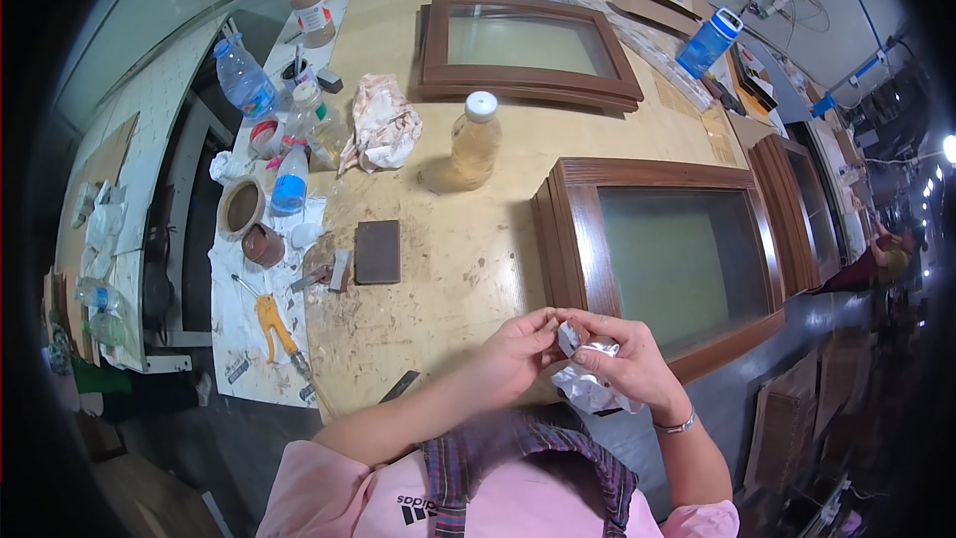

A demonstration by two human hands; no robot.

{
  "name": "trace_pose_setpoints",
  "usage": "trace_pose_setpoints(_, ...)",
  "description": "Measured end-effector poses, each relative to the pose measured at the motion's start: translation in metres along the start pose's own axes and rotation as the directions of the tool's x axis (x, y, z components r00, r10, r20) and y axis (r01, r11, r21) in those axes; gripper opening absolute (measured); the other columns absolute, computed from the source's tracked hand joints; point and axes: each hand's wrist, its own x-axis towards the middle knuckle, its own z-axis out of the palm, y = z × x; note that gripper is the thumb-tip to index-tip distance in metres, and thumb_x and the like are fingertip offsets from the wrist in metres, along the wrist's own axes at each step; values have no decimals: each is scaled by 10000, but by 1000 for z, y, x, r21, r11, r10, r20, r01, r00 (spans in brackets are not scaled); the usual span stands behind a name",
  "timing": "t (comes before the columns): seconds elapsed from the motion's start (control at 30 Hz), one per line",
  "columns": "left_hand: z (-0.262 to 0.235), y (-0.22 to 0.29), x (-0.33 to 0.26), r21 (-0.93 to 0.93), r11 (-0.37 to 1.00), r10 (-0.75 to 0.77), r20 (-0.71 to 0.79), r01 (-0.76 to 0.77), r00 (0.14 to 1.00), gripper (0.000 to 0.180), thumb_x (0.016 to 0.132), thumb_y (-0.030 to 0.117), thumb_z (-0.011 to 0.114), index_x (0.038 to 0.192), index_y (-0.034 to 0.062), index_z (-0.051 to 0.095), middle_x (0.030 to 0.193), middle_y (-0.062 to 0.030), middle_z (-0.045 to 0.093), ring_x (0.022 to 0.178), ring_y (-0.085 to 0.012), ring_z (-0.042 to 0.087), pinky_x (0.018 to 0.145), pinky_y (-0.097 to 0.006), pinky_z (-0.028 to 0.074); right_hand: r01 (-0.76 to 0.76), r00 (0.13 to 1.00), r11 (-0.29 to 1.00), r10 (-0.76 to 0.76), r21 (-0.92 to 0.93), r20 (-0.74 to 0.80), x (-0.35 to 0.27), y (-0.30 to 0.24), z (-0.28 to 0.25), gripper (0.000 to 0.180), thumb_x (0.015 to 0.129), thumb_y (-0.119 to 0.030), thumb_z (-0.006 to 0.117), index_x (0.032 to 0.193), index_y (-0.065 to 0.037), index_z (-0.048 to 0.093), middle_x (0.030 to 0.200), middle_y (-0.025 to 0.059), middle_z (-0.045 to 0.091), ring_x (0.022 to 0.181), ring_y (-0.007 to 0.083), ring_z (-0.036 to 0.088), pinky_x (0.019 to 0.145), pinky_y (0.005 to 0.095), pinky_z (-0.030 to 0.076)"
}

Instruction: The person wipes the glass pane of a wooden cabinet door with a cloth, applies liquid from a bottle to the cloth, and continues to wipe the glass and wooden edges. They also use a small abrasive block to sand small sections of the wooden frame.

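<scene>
Both my hands meet over the near edge of the plywood workbench (pixel 448 279). My right hand (pixel 627 359) grips a crumpled white cloth (pixel 588 389) that hangs below the palm. My left hand (pixel 518 349) pinches the same cloth at its top corner, fingertips touching those of the right hand. A stack of brown wooden frames with frosted glass (pixel 657 249) lies just beyond my hands, to the right.
A second framed panel (pixel 523 45) lies at the far side. A plastic bottle of yellowish liquid (pixel 474 144), a stained rag (pixel 383 125), a dark sanding block (pixel 377 251), small bottles, cups and a yellow-handled tool (pixel 274 324) sit at the left. More frames (pixel 802 209) stand at the right.
</scene>
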Motion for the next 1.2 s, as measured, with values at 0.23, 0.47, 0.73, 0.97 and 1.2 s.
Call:
trace_pose_setpoints(0.23, 11, -9, -3, 17, 1000, -9, -119, 11, 993, 251, 1044, 161, 506, 1254, 35, 562, 1200, -61, 635, 1119, -153, 604, 1000, -322, 476, 129, 986, 991, -131, -28, -106, -6, 11, 6, 368, 825, -15, 672, 1191, 20, 673, 1013, 14, 674, 849, 60, 587, 758, 216, 492)
trace_pose_setpoints(0.47, -46, 48, 13, 727, 681, 342, -211, -87, 916, 115, 964, 83, 617, 1042, 23, 676, 997, -41, 691, 922, -115, 628, 872, -265, 504, 302, 839, 942, -189, 148, -511, -12, 33, 3, 393, 828, -8, 643, 1210, 83, 618, 1003, 49, 652, 853, 104, 616, 777, 240, 494)
trace_pose_setpoints(0.73, -119, 229, 64, 866, -394, 856, 223, 307, 466, 228, 865, 56, 652, 1091, 29, 670, 1186, -156, 636, 1074, -276, 618, 922, -387, 490, 353, 721, 919, -148, 175, -677, -6, 70, -6, 451, 822, -44, 612, 1256, 78, 593, 1082, 54, 652, 933, 111, 604, 846, 242, 477)
trace_pose_setpoints(0.97, -157, 295, 98, 399, -589, 806, 216, 703, 552, 240, 865, 79, 582, 1073, 56, 699, 1262, -258, 593, 1223, -356, 548, 1013, -454, 454, 311, 708, 934, -107, 173, -698, -2, 52, 6, 447, 822, -88, 559, 1242, 61, 581, 1018, 52, 628, 828, 106, 599, 751, 236, 491)
trace_pose_setpoints(1.2, -142, 277, 64, 577, -573, 794, 211, 583, 571, 150, 865, 139, 596, 860, 41, 709, 924, -158, 698, 807, -352, 684, 703, -460, 535, 282, 706, 931, -39, 231, -707, -7, 67, -5, 421, 817, -133, 641, 1190, 61, 607, 970, 56, 637, 821, 118, 611, 742, 236, 491)
